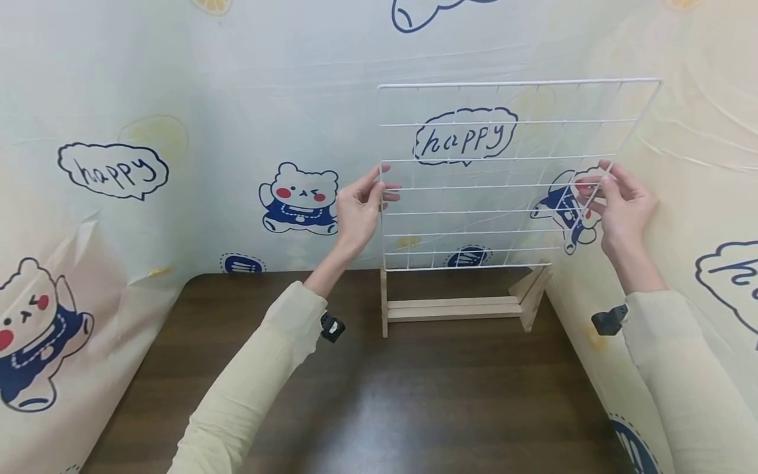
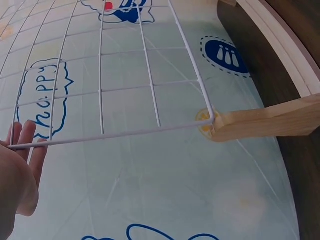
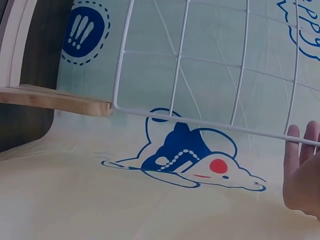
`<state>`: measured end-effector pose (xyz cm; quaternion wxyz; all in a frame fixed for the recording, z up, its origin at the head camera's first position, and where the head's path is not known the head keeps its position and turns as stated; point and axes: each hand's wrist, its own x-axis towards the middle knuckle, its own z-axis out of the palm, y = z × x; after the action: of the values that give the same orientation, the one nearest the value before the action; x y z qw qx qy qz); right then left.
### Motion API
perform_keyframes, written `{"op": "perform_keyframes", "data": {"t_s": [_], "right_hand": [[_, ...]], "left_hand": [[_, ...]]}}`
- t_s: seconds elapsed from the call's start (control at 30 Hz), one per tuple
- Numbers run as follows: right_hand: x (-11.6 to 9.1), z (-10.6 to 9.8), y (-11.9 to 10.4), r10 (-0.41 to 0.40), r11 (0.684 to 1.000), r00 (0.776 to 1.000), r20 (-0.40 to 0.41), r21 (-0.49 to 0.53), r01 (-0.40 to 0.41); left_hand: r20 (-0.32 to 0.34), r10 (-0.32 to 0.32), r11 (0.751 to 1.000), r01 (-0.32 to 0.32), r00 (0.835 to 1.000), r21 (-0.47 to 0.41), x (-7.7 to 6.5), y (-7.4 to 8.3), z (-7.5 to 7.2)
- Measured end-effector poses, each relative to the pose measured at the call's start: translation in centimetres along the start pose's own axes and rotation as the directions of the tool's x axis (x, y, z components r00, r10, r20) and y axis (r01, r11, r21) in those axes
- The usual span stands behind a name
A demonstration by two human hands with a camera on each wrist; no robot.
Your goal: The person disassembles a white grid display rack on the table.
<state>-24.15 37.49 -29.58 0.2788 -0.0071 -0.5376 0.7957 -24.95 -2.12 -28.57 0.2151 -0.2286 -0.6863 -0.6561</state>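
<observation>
A white wire grid panel [image 1: 468,187] stands upright at the back of the table, its lower edge at the tops of a wooden stand [image 1: 453,309]. My left hand [image 1: 362,207] pinches the panel's left edge about midway up, with the thumb in front and fingers behind. On the opposite edge my right hand [image 1: 624,204] grips the wire the same way. In the left wrist view, one lower corner of the grid meets the end of a wooden upright [image 2: 265,120]. The right wrist view has the other corner right at a second wooden upright [image 3: 60,100].
The dark brown wooden table [image 1: 367,395] reaches back to a pale printed sheet [image 1: 225,151] with cartoon bears. This sheet also rises along the left and right sides. Small black cameras [image 1: 332,327] are worn at both wrists.
</observation>
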Motion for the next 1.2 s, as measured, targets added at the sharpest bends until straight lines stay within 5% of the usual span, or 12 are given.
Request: {"op": "perform_keyframes", "data": {"t_s": [0.73,0.97,1.2], "right_hand": [[-0.6,-0.4,0.7,0.026,0.999,1.000,0.006,-0.026,-0.026],[-0.9,-0.5,1.0,0.023,0.998,1.000,0.018,-0.056,-0.022],[-1.5,-0.4,1.0,0.071,0.991,0.997,0.020,-0.113,-0.068]], "left_hand": [[0.016,-0.038,0.999,0.038,0.999,0.004,-0.2,-0.3,-0.6],[0.017,-0.046,0.999,0.046,0.999,0.008,0.3,-3.7,-1.0],[0.029,-0.061,0.998,0.061,0.998,0.004,0.1,-4.0,-1.4]]}}
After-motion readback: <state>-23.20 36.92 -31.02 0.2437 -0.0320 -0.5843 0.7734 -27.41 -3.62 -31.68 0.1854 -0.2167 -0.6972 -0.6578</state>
